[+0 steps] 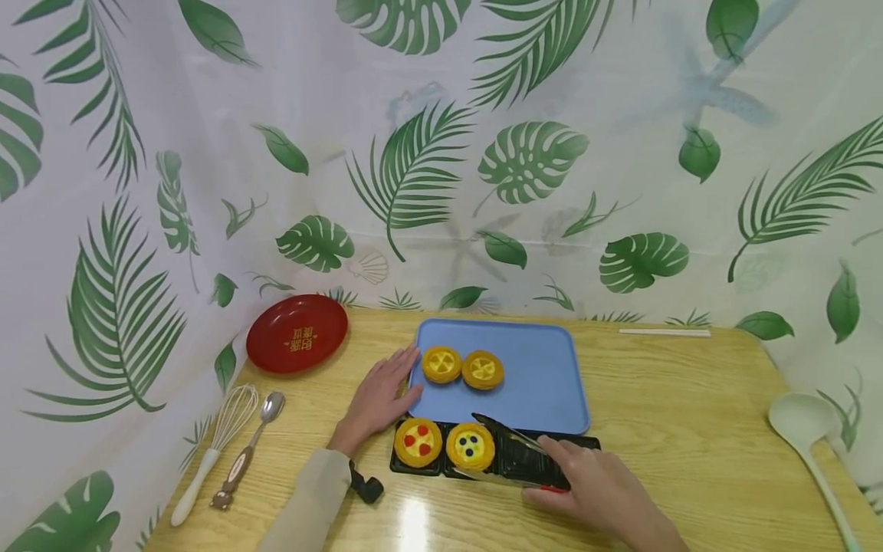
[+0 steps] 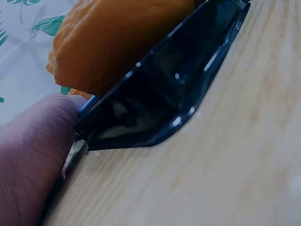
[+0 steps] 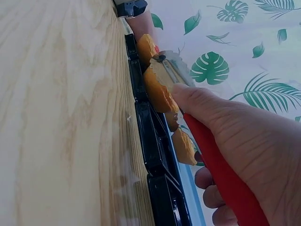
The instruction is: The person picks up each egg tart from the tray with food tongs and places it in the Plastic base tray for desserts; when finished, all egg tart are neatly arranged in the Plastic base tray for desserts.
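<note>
My right hand (image 1: 596,483) grips a pair of tongs (image 1: 513,433) with a red handle (image 3: 221,165). The tongs' arms are spread, one on each side of the egg tart with blue berries (image 1: 471,446); whether they touch it, I cannot tell. That tart sits in the black compartment tray (image 1: 517,460), right of an egg tart with red pieces (image 1: 418,443). My left hand (image 1: 378,399) rests at the left edge of the blue tray (image 1: 531,368), fingers extended. Two plain-topped tarts (image 1: 441,364) lie on the blue tray. In the left wrist view, the thumb (image 2: 42,136) is beside the black tray's corner.
At the left are a red plate (image 1: 276,337), a whisk (image 1: 228,429) and a spoon (image 1: 251,441). Chopsticks (image 1: 665,333) lie at the back right. A pale ladle (image 1: 803,422) lies along the table's right edge. A leaf-patterned cloth hangs behind the table.
</note>
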The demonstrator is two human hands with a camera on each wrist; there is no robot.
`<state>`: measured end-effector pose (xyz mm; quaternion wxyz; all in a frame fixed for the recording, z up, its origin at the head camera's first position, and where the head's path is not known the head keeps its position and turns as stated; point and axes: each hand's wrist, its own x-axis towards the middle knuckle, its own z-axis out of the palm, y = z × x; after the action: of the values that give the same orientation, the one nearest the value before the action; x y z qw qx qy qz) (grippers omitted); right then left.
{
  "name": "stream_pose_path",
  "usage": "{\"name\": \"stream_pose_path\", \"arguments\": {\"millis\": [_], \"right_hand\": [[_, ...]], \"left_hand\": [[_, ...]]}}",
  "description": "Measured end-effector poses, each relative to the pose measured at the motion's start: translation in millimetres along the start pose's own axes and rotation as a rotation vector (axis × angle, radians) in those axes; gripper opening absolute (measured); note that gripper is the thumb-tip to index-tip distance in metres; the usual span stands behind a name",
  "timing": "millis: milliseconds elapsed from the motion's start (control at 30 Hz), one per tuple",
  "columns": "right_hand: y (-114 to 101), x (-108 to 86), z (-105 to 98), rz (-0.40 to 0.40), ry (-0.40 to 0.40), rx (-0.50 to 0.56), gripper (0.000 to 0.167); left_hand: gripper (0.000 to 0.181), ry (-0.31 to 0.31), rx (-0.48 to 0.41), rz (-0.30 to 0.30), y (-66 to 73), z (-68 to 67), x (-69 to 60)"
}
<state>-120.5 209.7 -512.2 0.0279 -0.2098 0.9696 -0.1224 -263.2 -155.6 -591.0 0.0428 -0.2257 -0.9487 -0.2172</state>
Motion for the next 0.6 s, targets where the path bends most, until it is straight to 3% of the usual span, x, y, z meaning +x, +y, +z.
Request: {"name": "stream_pose_path", "arguments": {"millis": [267,600], "right_hand": [[5,0.3,-3,-0.023,0.088,0.037,0.079],[21,14.2,-7,-0.008,0.184,-0.038,0.084]], "left_hand": [[0.072,0.015,-0.01,0.013,-0.1,-0.3,-1.1],[0.071,0.036,-0.032,0.031,-0.8,-0.4,-1.0]]}}
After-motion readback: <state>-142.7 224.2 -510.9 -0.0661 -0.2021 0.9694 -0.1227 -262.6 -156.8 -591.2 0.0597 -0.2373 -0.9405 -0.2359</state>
